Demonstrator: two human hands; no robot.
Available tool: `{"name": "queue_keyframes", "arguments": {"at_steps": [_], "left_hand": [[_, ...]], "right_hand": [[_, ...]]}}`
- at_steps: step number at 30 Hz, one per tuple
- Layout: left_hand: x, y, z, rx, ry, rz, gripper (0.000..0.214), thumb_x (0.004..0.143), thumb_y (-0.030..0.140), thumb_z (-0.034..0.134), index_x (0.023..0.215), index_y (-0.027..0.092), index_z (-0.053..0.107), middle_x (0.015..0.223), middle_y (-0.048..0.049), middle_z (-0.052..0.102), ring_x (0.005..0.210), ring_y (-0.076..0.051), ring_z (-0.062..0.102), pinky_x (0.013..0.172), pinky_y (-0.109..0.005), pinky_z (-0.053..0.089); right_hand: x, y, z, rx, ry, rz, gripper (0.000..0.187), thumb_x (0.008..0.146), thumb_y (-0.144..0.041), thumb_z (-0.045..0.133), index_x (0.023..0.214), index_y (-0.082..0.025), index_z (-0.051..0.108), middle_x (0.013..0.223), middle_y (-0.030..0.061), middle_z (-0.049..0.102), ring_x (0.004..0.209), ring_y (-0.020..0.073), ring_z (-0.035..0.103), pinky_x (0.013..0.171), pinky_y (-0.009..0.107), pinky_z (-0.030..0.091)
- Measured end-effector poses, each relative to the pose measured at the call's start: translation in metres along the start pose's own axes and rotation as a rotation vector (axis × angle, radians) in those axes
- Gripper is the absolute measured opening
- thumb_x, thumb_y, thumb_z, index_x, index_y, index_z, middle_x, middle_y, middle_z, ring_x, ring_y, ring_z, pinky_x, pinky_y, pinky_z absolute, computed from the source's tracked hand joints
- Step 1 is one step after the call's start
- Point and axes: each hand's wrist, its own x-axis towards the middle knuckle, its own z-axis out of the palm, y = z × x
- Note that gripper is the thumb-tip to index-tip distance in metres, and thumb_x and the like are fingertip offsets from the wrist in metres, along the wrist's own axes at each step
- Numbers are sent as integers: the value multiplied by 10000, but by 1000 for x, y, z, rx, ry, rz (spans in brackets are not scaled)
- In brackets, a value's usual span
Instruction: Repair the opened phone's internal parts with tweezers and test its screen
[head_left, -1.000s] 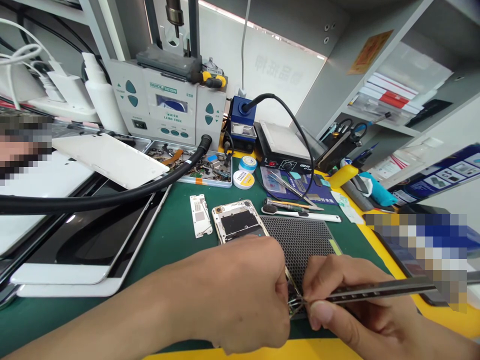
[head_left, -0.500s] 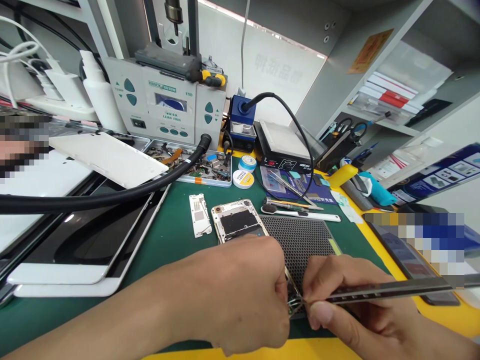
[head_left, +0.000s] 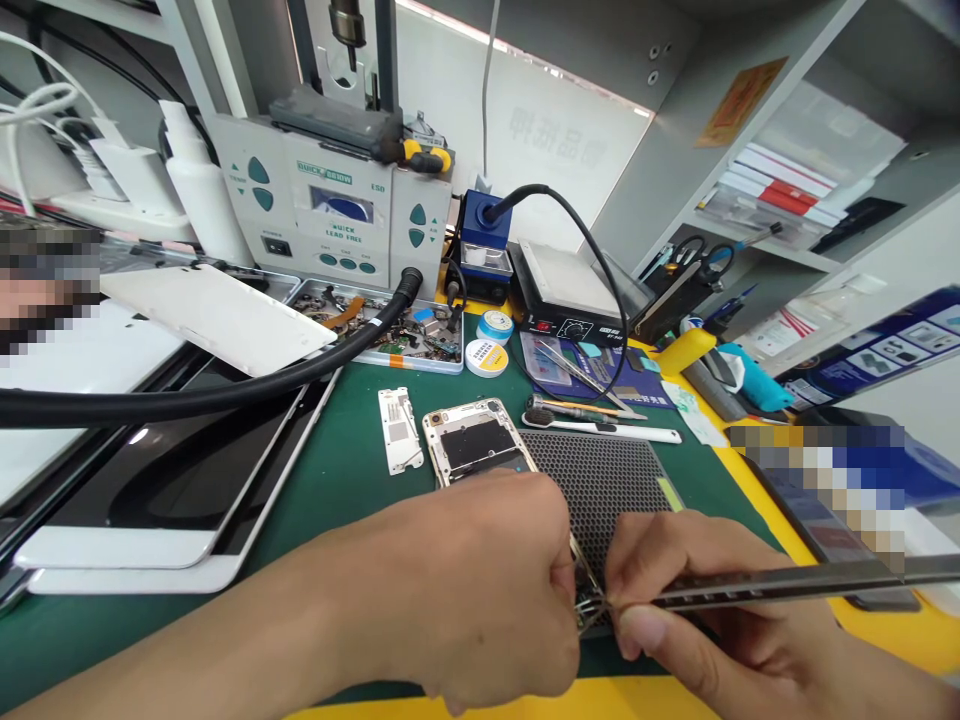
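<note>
An opened smartphone (head_left: 480, 445), its inside facing up, lies partly under my left hand (head_left: 487, 590). That hand is closed, its fingers curled over the phone's lower part and mostly hidden from me. My right hand (head_left: 697, 600) pinches a pair of metal tweezers (head_left: 757, 588) between thumb and forefinger. The tweezers' tips meet the phone's lower edge, close beside my left fingers; what they touch is too small to make out. A thin white inner cover plate (head_left: 401, 430) lies left of the phone.
A dark honeycomb pad (head_left: 615, 480) lies beneath and right of the phone. Beyond it are a white brush (head_left: 600, 425) and small round tins (head_left: 487, 358). Phone screens (head_left: 202, 460) are stacked left, under a black hose (head_left: 225, 400) from the hot-air station (head_left: 330, 210).
The far end of the tweezers has shifted slightly. Both hands and the phone stay in almost the same place.
</note>
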Motion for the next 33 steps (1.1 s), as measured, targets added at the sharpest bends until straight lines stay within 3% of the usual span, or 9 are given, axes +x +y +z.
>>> {"name": "queue_keyframes", "arguments": {"at_steps": [33], "left_hand": [[-3, 7, -2, -8, -21, -26, 98, 688, 224, 528, 768, 247, 579, 564, 26, 566, 443, -174, 518, 332, -242, 377]], "right_hand": [[1, 0, -2, -27, -14, 7, 174, 949, -79, 626, 966, -252, 617, 833, -7, 691, 750, 146, 694, 614, 214, 562]]}}
